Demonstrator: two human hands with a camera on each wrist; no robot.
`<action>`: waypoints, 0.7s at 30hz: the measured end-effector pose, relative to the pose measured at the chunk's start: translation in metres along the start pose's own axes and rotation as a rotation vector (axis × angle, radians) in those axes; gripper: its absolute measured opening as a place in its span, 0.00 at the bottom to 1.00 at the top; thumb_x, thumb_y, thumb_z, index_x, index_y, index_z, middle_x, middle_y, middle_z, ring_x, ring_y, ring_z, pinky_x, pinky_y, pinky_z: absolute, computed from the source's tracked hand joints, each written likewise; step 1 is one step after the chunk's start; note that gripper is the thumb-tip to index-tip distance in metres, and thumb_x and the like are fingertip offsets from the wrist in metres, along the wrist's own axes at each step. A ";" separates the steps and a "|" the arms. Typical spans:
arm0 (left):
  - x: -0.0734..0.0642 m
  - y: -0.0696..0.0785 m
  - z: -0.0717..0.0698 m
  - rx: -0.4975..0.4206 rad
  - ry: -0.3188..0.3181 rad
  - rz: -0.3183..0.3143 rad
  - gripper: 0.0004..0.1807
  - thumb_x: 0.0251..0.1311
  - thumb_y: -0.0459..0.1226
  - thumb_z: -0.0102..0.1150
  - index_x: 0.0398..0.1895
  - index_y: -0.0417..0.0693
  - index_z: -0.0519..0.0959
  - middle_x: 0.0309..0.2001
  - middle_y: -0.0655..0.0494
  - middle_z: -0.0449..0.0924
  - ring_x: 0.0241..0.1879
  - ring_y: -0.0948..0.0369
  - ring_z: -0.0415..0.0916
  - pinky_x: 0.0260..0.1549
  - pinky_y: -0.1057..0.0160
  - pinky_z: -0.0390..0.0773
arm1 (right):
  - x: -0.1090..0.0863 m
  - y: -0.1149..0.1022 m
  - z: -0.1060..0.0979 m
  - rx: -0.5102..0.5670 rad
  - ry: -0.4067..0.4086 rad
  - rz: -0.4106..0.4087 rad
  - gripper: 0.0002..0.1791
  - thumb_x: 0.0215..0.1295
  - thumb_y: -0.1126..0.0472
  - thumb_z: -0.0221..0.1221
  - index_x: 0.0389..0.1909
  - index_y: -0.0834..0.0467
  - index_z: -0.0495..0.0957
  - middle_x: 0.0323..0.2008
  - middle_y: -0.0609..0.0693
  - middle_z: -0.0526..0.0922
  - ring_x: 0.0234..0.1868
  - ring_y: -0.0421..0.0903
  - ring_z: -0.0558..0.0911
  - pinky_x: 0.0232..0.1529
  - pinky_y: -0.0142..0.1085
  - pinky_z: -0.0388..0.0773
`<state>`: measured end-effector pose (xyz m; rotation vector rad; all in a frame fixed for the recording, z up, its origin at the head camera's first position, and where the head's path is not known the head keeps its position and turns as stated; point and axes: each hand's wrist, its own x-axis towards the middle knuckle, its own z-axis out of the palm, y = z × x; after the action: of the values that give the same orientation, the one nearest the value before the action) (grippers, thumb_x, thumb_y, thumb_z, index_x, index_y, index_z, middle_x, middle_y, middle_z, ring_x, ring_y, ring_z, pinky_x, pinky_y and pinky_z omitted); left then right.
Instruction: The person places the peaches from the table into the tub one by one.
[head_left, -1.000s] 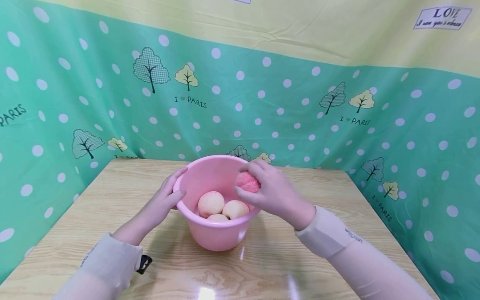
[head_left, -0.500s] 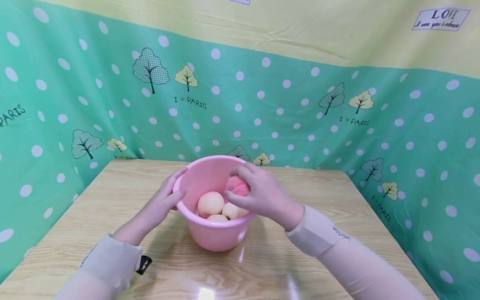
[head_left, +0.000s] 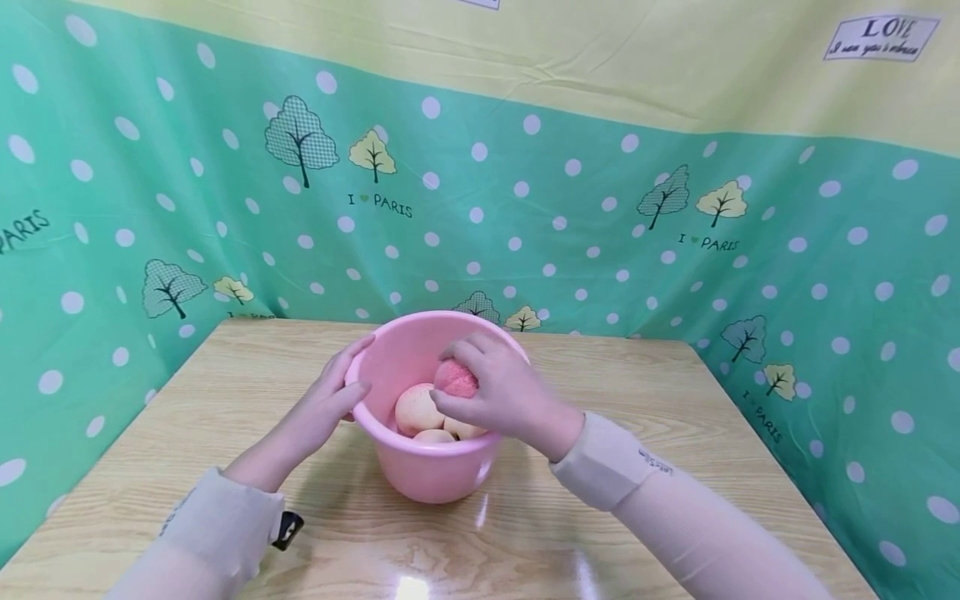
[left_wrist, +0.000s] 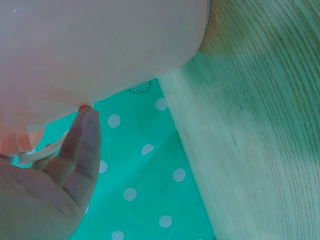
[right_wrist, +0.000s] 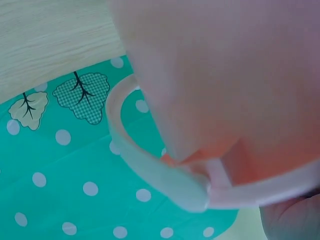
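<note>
A pink plastic bucket [head_left: 438, 473] stands upright on the wooden table in the head view. My left hand [head_left: 333, 385] grips its left rim, thumb over the edge and fingers outside; the left wrist view shows fingertips [left_wrist: 90, 120] against the outer wall. Inside the bucket lie several pale, pink-speckled peaches [head_left: 417, 410]. My right hand [head_left: 501, 387] reaches over the right rim and holds a round, reddish-pink peach [head_left: 455, 378] between thumb and fingers, inside the mouth and just above the others. In the right wrist view the bucket wall hides most of that hand.
The bucket's side handle [right_wrist: 150, 167] sticks out in the right wrist view. The wooden table [head_left: 622, 400] reaches back to a green dotted curtain [head_left: 465, 208], which also hangs along both sides. A small black clip [head_left: 288, 529] sits by the left cuff.
My right hand has moved left and slightly down with the peach, from the right rim to over the pale peaches. The left hand and the bucket have stayed put.
</note>
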<state>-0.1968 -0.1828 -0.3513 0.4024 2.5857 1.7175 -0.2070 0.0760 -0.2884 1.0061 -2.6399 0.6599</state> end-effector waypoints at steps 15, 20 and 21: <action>0.000 0.000 0.000 -0.008 0.001 0.006 0.35 0.71 0.41 0.43 0.79 0.57 0.47 0.76 0.41 0.46 0.64 0.42 0.62 0.42 0.57 0.76 | 0.011 -0.006 0.007 -0.024 -0.081 -0.017 0.18 0.60 0.47 0.62 0.48 0.50 0.78 0.43 0.43 0.78 0.43 0.40 0.77 0.49 0.35 0.76; 0.000 -0.001 0.000 -0.001 0.002 0.002 0.35 0.71 0.41 0.42 0.79 0.57 0.47 0.76 0.41 0.46 0.64 0.42 0.63 0.42 0.56 0.76 | 0.016 -0.008 0.008 -0.048 -0.124 -0.012 0.17 0.61 0.46 0.61 0.48 0.49 0.77 0.44 0.43 0.78 0.41 0.40 0.77 0.48 0.33 0.75; 0.000 0.000 0.000 -0.003 0.001 0.003 0.35 0.71 0.41 0.42 0.79 0.57 0.47 0.76 0.40 0.46 0.64 0.41 0.63 0.42 0.56 0.77 | 0.017 -0.009 0.008 -0.055 -0.132 -0.014 0.17 0.61 0.46 0.60 0.48 0.49 0.77 0.44 0.44 0.78 0.41 0.40 0.77 0.47 0.33 0.75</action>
<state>-0.1973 -0.1827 -0.3517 0.4055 2.5847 1.7223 -0.2140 0.0565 -0.2866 1.0867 -2.7442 0.5322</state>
